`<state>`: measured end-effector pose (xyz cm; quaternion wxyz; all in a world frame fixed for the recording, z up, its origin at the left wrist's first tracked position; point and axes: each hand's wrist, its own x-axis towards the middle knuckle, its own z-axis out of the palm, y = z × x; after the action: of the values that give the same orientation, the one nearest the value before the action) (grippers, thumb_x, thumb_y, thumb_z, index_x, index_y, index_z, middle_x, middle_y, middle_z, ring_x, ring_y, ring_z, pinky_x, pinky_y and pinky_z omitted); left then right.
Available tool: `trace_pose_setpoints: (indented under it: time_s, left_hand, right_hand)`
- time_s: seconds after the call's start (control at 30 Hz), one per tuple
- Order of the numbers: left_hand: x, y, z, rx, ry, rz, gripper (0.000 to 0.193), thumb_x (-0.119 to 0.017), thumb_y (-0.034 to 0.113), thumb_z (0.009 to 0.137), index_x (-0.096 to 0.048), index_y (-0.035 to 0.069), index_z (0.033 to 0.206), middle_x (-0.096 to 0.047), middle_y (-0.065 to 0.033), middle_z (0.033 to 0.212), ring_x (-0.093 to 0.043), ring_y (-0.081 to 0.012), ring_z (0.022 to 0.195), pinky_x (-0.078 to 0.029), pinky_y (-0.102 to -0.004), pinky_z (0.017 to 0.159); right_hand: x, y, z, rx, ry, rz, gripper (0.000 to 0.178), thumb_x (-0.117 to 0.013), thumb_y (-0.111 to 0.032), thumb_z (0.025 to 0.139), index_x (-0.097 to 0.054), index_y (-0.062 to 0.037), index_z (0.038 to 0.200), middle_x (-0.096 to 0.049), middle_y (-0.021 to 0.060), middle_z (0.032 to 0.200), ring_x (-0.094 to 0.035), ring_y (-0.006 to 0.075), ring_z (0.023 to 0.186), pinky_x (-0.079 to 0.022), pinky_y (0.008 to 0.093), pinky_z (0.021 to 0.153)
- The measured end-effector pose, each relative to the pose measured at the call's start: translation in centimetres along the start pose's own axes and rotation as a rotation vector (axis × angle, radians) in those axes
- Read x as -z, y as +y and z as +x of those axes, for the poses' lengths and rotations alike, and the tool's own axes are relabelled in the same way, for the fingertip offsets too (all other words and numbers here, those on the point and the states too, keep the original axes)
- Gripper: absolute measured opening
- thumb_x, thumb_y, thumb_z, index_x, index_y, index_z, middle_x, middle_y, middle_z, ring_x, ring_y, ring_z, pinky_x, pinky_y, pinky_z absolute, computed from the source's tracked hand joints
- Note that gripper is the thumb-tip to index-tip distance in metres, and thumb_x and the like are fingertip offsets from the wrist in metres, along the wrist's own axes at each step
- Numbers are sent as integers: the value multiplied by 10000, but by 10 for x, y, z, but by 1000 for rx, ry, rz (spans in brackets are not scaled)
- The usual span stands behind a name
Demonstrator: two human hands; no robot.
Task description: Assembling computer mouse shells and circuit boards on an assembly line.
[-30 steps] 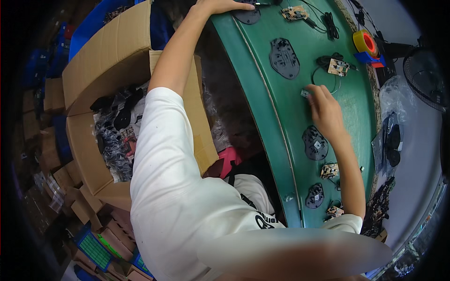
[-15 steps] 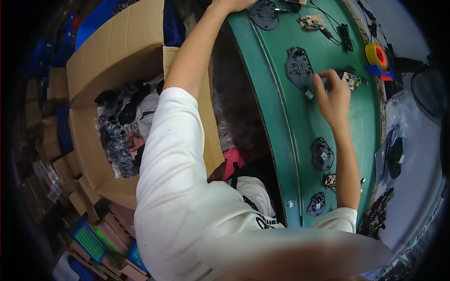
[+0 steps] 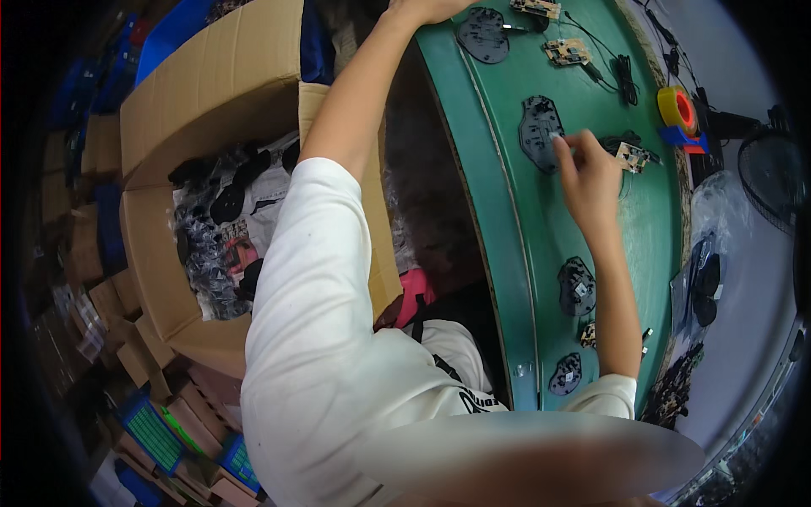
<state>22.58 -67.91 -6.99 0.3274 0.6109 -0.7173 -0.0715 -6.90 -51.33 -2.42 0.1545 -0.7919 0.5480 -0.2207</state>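
My right hand [image 3: 591, 173] is over the green table, thumb and forefinger pinched on a small clear plastic piece [image 3: 555, 136]. That piece is at the right edge of a black plastic shell [image 3: 539, 127], which resembles a computer mouse base; whether they touch I cannot tell. Right of the hand lies a circuit board [image 3: 632, 158] with a black cable. My left hand [image 3: 431, 8] reaches to the top edge of the picture, near another black shell [image 3: 484, 35]; its fingers are cut off from view.
Nearer me lie two smaller black shells [image 3: 577, 286] [image 3: 565, 374], each with a light piece at its middle. More circuit boards [image 3: 567, 52] lie farther off. A yellow tape roll [image 3: 677, 110] is at the table's right edge. On the left, an open cardboard box [image 3: 156, 262] holds bagged parts.
The small clear piece has gone from the table below the shell into my right fingers, now raised at the shell's edge. My left hand stays at the top edge.
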Motion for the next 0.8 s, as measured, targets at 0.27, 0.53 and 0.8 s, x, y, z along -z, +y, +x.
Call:
trace_pose_setpoints:
  time_s: [0.27, 0.53, 0.8]
  left_hand:
    - [8, 3, -6, 76, -26, -26, 744, -551, 573, 865, -431, 80, 1410, -443, -175, 1399, -403, -343, 1311, -325, -430, 1091]
    - [7, 3, -1, 50, -48, 3, 829, -648, 559, 786, -415, 80, 1421, -410, -181, 1428, -366, -354, 1335, -312, -442, 1102]
    - [5, -2, -2, 70, 1, -63, 762, -633, 513, 817, -429, 78, 1407, -434, -172, 1410, -394, -343, 1319, -331, -427, 1094]
  right_hand:
    - [-1, -9, 15, -32, -74, -105, 231, -662, -232, 864, -575, -19, 870, -609, 143, 660, -612, 311, 620, -478, 406, 596]
    - [-11, 1, 86, -108, -265, 590, 237, -537, -65, 872, -600, 45, 1072, -639, 56, 916, -582, 143, 756, -482, 277, 711]
    - [-41, 6, 111, 301, 6, -111, 129, -656, -113, 849, -680, -40, 952, -681, 116, 802, -664, 252, 817, -504, 373, 740]
